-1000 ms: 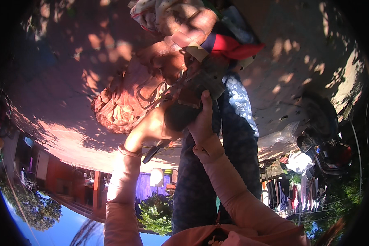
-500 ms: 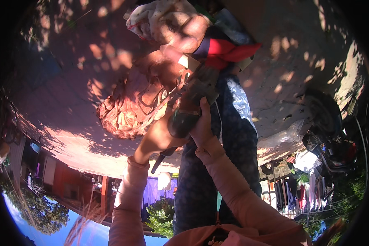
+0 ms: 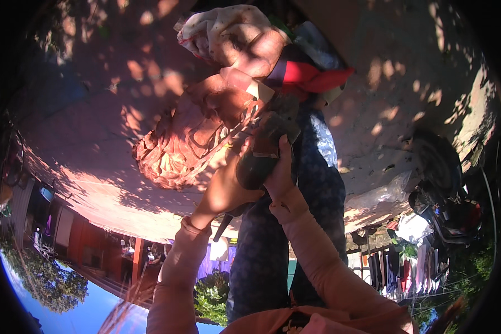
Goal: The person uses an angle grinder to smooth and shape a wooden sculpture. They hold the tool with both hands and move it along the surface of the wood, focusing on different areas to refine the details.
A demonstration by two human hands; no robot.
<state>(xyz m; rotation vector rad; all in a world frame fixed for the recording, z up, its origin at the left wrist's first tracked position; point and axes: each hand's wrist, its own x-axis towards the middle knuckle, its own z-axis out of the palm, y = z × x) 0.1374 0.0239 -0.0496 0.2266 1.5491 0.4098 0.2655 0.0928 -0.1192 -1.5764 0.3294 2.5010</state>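
Observation:
My left hand [image 3: 227,185] and my right hand [image 3: 280,173] are closed from either side around a dark, rounded, tool-like object [image 3: 257,167]. Shade hides its exact kind. My right thumb lies along its side; the left fingers are partly hidden behind it. Its far end reaches a shadowed dark block [image 3: 285,108]. A black tapered piece [image 3: 222,227] sticks out below my left wrist. Just left of my hands lies a reddish-brown mass with wavy, carved-looking ridges [image 3: 170,153], and a thin strip runs along its near edge.
Beyond my hands lie a pale cloth bundle [image 3: 234,33] and a red cloth [image 3: 317,78]. My dark patterned trouser legs [image 3: 261,245] are beneath my forearms. A motorbike [image 3: 445,206] stands at the right, near clear plastic [image 3: 387,192] on the sunlit-patched ground and hanging clothes [image 3: 409,270].
Both hands and the dark object have shifted slightly right, and the object sits a little more upright. My grip stays the same. The whole view has moved slightly too.

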